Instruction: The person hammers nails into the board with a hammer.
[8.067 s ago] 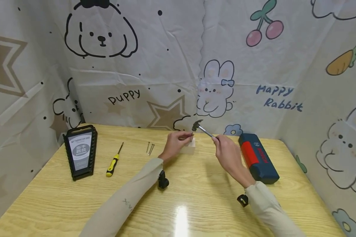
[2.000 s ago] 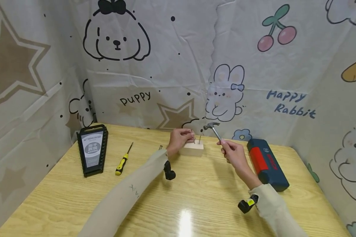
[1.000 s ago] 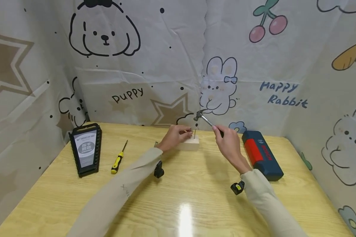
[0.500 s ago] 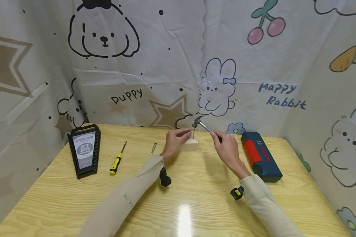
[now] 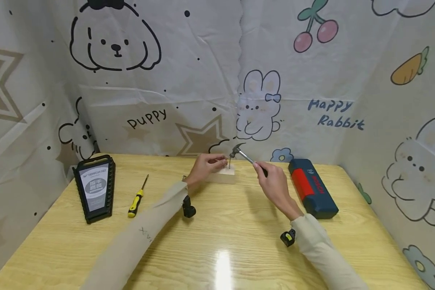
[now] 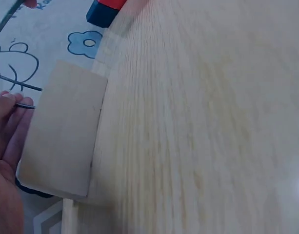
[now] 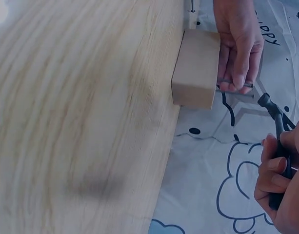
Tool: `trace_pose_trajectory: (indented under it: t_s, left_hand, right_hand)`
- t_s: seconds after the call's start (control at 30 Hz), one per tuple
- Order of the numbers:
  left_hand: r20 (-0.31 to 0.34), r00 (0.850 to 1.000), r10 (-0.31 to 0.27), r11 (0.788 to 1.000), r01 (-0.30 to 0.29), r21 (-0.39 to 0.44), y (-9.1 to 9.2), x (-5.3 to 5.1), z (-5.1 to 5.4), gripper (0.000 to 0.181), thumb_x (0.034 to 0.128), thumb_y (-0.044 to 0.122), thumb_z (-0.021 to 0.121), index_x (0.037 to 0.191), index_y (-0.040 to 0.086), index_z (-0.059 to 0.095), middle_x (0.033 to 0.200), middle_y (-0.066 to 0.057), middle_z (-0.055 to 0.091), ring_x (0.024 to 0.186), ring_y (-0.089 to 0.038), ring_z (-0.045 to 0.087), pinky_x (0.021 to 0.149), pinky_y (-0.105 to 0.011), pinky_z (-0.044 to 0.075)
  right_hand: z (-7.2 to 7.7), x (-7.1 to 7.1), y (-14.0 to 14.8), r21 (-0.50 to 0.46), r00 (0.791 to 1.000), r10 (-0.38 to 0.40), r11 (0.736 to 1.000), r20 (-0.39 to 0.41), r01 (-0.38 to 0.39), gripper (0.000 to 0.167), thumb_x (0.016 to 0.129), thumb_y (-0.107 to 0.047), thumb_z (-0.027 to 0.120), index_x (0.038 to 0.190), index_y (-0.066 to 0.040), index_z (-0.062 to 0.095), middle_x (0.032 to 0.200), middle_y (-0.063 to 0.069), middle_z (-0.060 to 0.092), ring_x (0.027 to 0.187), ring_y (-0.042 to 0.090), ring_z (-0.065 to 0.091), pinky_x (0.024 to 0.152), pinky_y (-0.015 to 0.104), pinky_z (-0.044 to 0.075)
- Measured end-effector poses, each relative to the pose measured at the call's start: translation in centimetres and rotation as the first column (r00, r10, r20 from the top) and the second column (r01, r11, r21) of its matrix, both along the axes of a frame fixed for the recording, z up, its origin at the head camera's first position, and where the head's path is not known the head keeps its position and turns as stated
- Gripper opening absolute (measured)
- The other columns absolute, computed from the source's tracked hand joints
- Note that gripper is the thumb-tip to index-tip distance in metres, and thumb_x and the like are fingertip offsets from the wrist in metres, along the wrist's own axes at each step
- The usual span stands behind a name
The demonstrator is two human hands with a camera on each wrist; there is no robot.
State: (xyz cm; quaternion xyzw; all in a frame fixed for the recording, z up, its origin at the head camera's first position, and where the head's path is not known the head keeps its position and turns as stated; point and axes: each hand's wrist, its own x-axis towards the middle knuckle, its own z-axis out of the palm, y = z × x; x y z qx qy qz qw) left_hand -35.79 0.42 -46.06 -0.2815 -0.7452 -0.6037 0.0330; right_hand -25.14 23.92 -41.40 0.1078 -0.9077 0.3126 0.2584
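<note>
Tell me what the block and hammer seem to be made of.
The block looks like bare wood: pale and matte, with smooth flat faces, though the grain is hard to make out. The hammer seems metal, its shaft silvery and shiny; its black grip could be rubber or plastic.

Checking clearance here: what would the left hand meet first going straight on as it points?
Probably the thin grey metal nail standing in the pale wooden block just past its fingers; depth is unclear.
</note>
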Motion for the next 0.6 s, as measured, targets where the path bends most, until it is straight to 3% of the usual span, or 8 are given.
trace_pose_trajectory:
  t_s: [0.17,0.43,0.6]
  left_hand:
    - [0.019,1.0,-0.011,0.999,0.012,-0.05,-0.7,0.4,0.6,0.03,0.0994,0.012,0.074,0.125,-0.004,0.074,0.12,-0.016,0.076,0.111,-0.029,0.074,0.095,-0.029,0.06]
    - [0.029,0.994,0.107,0.99,-0.109,0.09,0.4,1.7,-0.5,0.022,0.0956,0.007,0.077,0.116,-0.001,0.078,0.115,-0.015,0.078,0.102,-0.026,0.076,0.086,-0.02,0.06]
    - [0.008,0.985,0.172,0.979,-0.172,0.109,1.0,2.3,-0.7,0.021,0.0949,0.009,0.078,0.114,0.001,0.079,0.111,-0.014,0.079,0.099,-0.024,0.077,0.083,-0.018,0.059]
  right_hand:
    - [0.3,-0.1,0.1,0.009,1.0,-0.013,1.0,-0.012,0.014,0.024,0.107,-0.021,0.063,0.101,-0.003,0.077,0.067,0.004,0.062,0.057,0.016,0.051,0.053,0.03,0.04]
    - [0.5,-0.5,-1.0,0.091,0.996,0.009,0.996,-0.084,-0.001,0.024,0.105,-0.02,0.067,0.111,-0.003,0.081,0.078,0.01,0.071,0.06,0.02,0.052,0.055,0.032,0.039]
    - [0.7,-0.6,-1.5,0.105,0.997,0.003,0.995,-0.073,0.004,0.023,0.105,-0.021,0.067,0.113,-0.004,0.081,0.081,0.011,0.072,0.062,0.022,0.053,0.054,0.034,0.038]
